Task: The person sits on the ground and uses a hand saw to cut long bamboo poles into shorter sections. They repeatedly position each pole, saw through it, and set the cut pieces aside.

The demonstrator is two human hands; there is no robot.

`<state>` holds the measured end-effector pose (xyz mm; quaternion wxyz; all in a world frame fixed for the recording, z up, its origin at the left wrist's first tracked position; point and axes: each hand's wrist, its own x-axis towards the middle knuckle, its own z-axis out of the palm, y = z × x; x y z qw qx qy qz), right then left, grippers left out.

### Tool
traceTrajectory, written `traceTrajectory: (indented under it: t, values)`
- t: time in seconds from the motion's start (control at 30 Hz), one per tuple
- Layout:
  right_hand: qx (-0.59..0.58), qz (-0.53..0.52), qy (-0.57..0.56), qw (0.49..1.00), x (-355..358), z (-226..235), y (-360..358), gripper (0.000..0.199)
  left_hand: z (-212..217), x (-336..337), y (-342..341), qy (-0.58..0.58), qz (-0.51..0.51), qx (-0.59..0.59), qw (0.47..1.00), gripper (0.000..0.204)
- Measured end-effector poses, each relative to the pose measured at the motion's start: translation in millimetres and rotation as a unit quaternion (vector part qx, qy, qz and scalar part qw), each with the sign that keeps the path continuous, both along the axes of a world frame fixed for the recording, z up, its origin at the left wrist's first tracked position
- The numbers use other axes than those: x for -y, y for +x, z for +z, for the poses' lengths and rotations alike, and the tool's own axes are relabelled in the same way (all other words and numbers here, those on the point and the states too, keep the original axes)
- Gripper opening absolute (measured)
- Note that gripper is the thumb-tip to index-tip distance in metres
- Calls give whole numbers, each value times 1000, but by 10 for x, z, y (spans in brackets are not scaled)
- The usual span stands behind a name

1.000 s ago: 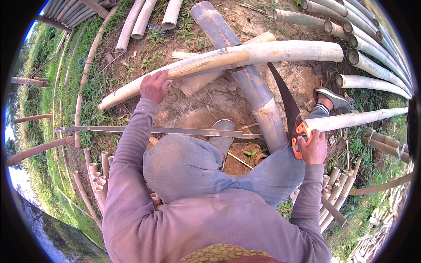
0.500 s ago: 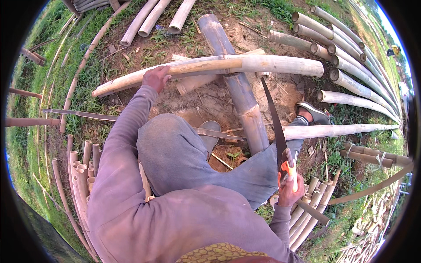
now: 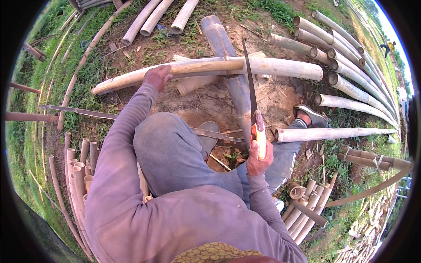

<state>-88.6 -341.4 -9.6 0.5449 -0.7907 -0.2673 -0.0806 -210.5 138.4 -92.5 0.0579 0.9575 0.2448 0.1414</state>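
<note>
A pale bamboo pole lies crosswise in front of me, over a thick grey bamboo log. My left hand is closed round the pole's left part and presses on it; some of its fingers are hidden behind the pole. In my right hand is a handsaw, gripped by its orange and yellow handle. The dark blade points away from me and crosses the pole just right of a long tan strip on its surface. Whether its teeth touch the bamboo I cannot tell.
A long flat blade lies to the left, partly behind my arm. Cut bamboo poles fan out at the right, with another pole beside my right foot. Upright bamboo pieces stand at the left. A distant person is at the far right.
My right hand has brought the saw left and away from me, so its blade now crosses the bamboo pole. My left hand has stayed on the pole.
</note>
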Motion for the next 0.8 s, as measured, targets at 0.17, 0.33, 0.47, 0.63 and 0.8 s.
traceTrajectory:
  t: [0.17, 0.33, 0.47, 0.63, 0.8]
  values:
    - [20, 8, -2, 1000, -72, -62, -24, 27, 47, 30, 26, 8, 3, -18, 1000, 45]
    - [1, 27, -11, 1000, -107, -138, 23, 27, -47, 11, -29, 30, -6, 14, 999, 46]
    - [-9, 26, -38, 999, -315, -95, 148, 26, -15, 46, -3, 15, 0, 19, 1000, 47]
    - [-10, 28, -21, 999, -56, -203, -73, 23, -20, 28, -36, 42, -12, 24, 999, 47]
    - [-6, 29, -47, 998, -439, -87, 200, 24, -36, 11, -25, 53, -14, 34, 998, 48]
